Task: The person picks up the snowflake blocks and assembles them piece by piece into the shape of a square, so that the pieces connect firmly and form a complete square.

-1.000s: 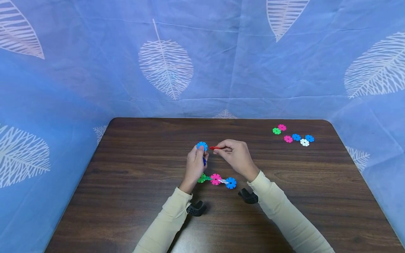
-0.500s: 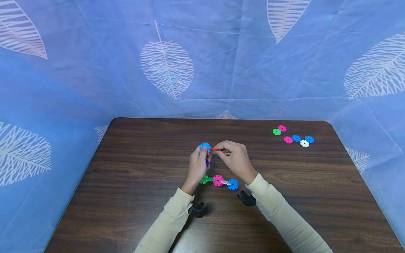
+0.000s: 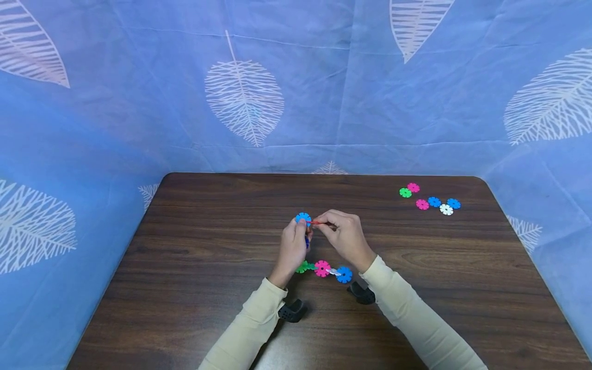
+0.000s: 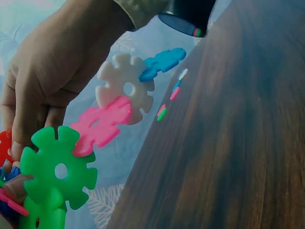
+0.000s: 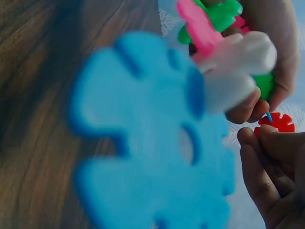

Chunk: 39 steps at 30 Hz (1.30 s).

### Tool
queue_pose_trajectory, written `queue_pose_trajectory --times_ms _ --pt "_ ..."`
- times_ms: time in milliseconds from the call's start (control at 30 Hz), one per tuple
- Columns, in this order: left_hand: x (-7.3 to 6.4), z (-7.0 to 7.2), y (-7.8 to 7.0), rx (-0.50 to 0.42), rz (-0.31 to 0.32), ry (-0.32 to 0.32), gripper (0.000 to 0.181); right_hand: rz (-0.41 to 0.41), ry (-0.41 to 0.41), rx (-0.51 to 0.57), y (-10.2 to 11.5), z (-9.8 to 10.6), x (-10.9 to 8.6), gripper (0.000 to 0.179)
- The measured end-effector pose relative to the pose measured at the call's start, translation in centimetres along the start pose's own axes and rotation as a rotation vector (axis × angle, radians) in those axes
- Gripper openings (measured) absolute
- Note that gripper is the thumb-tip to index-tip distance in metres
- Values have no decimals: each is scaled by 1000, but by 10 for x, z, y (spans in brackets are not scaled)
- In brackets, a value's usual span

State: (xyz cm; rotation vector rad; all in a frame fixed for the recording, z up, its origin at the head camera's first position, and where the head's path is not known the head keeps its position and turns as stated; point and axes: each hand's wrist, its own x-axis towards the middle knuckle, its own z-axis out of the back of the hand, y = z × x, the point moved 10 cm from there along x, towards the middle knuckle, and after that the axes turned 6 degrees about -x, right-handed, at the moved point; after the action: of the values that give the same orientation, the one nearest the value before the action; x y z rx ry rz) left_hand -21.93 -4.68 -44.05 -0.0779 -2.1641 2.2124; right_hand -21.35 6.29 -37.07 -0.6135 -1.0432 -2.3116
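In the head view my left hand [image 3: 293, 246] grips a chain of notched plastic discs, its thumb on a light blue disc [image 3: 302, 218] at the far end. My right hand [image 3: 343, 232] pinches a red disc [image 5: 281, 122] edge-on against that blue disc. The head view cannot tell how deep their slots interlock. From the left hand the chain runs on through a green disc [image 4: 57, 167], a pink disc [image 4: 102, 125], a white disc [image 4: 125, 86] and another blue disc [image 3: 344, 274]. A dark blue part is mostly covered by the left fingers.
Loose discs lie at the back right of the brown wooden table [image 3: 194, 231]: a green disc [image 3: 405, 192], two pink ones, two blue ones and a white disc [image 3: 446, 209]. A leaf-patterned blue cloth [image 3: 300, 103] hangs behind. Black wrist cameras sit under both sleeves.
The red disc, apart from the light blue disc a second ago, now meets it. My left hand and the chain have shifted slightly right and nearer; the right hand has barely moved.
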Motion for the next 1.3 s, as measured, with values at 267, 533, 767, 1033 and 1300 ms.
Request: queue_pose_trajectory --times_ms 267,533,767,1033,1300 --pt "5 7 2 -67 10 21 31 -21 103 9 -3 -7 2 17" --pt "-3 21 -22 -134 7 -22 20 -142 177 -39 -44 16 -9 15" --pt "-1 26 -23 -107 -35 16 32 -246 160 -279 -110 61 -32 13" --pt "0 27 -28 -122 -94 50 31 -544 180 -398 -202 118 -65 39" --pt "-2 21 -30 -160 -83 78 31 -813 8 -473 -268 169 -101 36"
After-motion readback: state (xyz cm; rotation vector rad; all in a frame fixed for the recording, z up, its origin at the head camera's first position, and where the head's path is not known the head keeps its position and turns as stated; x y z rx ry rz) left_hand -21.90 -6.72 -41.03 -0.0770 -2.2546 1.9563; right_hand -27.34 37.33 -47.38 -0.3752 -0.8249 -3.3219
